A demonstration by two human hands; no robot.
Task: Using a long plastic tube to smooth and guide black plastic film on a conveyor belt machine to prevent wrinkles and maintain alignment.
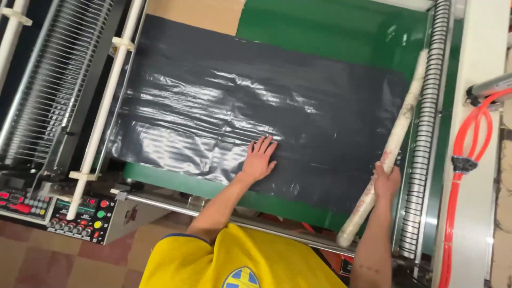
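- The left hand (260,158) is laid flat, fingers spread, on the black plastic film (224,112), grasping nothing.
- The film is spread, wrinkled, over the green conveyor bed (330,26); part of the bed is left uncovered at its far side.
- The right hand (385,181) is clenched around a pale cardboard roll core (397,136), held along the film's right edge beside the coiled spring roller (426,106).
- No film is seen wound on the core.
- A control panel (80,216) is seen at lower left.

Left hand (260,158) flat on black plastic sheet (240,112), right hand (385,181) around a pale cardboard tube (392,146) over green tabletop (330,26).
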